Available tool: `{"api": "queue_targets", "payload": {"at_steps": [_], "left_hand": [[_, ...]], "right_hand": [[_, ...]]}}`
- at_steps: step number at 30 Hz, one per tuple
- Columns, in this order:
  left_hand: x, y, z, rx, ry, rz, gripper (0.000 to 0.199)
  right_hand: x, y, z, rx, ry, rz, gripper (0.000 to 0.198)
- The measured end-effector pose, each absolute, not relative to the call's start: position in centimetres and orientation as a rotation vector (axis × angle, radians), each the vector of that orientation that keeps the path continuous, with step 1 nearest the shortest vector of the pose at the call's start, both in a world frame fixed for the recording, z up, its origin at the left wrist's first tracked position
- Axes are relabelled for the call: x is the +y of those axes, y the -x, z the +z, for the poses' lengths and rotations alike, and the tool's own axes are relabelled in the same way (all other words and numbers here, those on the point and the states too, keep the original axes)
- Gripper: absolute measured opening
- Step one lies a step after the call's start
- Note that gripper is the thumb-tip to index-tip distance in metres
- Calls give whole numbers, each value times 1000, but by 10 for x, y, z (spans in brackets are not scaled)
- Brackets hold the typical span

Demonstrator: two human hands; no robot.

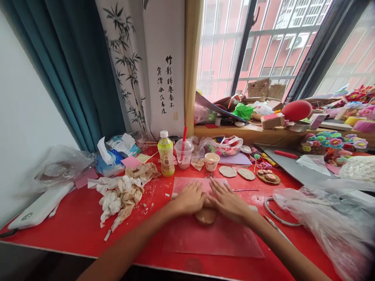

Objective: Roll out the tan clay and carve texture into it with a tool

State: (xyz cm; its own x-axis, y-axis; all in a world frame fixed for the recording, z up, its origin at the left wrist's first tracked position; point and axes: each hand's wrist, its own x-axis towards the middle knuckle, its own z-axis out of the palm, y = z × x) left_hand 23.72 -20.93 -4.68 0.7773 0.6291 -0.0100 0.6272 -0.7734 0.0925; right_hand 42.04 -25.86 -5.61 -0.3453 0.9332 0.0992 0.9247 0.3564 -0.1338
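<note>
L hand (191,197) & R hand (227,200) bare, w/ slim fingers (216,187); forearms (140,234) bare too, slender, narrower twd wrists (175,207).

- Red table (73,222): crumbs (143,207) are scattered beside crumpled paper (124,193).
- Clear mat (213,244) is laid flat near the front edge.
- Bottle (167,158), straw cup (184,159) and paper cup (211,163) are stood behind the mat.
- Two discs (227,171) are placed right of the paper cup.
- Plastic bag (319,218) is spread at the right.

From the person's head we look forward and down, quite near, across the red table (76,224) toward the window (245,43).
</note>
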Motion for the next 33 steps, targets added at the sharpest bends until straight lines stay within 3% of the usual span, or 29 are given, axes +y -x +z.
{"api": "queue_targets", "payload": {"at_steps": [4, 10, 15, 22, 29, 33], "left_hand": [[-202, -244, -45, 1057, -2813, 40, 52], [-232, -218, -36, 640, -2745, 36, 54], [-184, -238, -45, 923, -2706, -50, 59], [-252, -217, -30, 689, -2708, 36, 58], [-182, -249, -43, 1078, -2614, -121, 62], [-219, -232, -35, 995, -2655, -88, 65]], "right_hand": [[-244, -425, -58, -2460, 1764, 144, 65], [-285, -428, -61, -2590, 1556, 112, 68], [-228, -426, -57, -2464, 1797, 41, 66], [-303, -432, -68, -2551, 1604, 56, 68], [-234, -433, -63, -2406, 1808, -1, 63], [-266, -431, -65, -2450, 1757, 33, 65]]}}
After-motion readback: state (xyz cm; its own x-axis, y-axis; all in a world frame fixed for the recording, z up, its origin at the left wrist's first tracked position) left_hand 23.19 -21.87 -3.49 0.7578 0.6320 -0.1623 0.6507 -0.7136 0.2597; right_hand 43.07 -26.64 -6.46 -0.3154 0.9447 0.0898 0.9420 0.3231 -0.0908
